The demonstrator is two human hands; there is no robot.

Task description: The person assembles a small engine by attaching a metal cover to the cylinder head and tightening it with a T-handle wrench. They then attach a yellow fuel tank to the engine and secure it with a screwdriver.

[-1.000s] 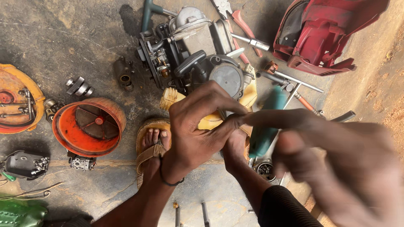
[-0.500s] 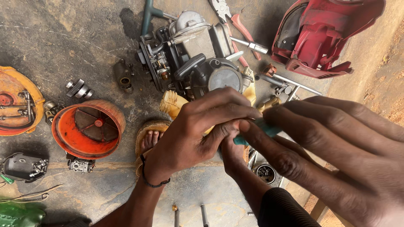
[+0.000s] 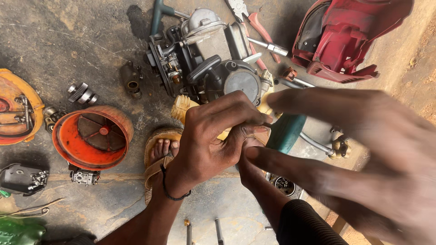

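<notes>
Head view, looking down on the concrete floor (image 3: 59, 36).

Item: my left hand (image 3: 213, 140), low at centre. Its fingers are curled narrow and press down on a yellowish part (image 3: 181, 106), most of which my hand covers; what kind of part it is I cannot tell. A dark cord sits around that wrist.

Item: my right hand (image 3: 363, 159), close to the lens and blurred. Its fingers are spread wide and hold nothing that I can see. The thumb reaches toward my left hand, and the two hands meet or nearly meet over the part.

Item: a teal handle (image 3: 286, 131), between my two hands, partly hidden.

Item: a small engine (image 3: 204, 59), grey and black, just above my left hand.

Item: a red housing cover (image 3: 349, 36), top right, well apart.

Item: a round orange cover (image 3: 91, 136), left of my sandalled foot (image 3: 159, 154).

Item: red-handled pliers (image 3: 254, 22), just beside the engine, top.

Item: a small gear (image 3: 81, 93), above the orange cover.
</notes>
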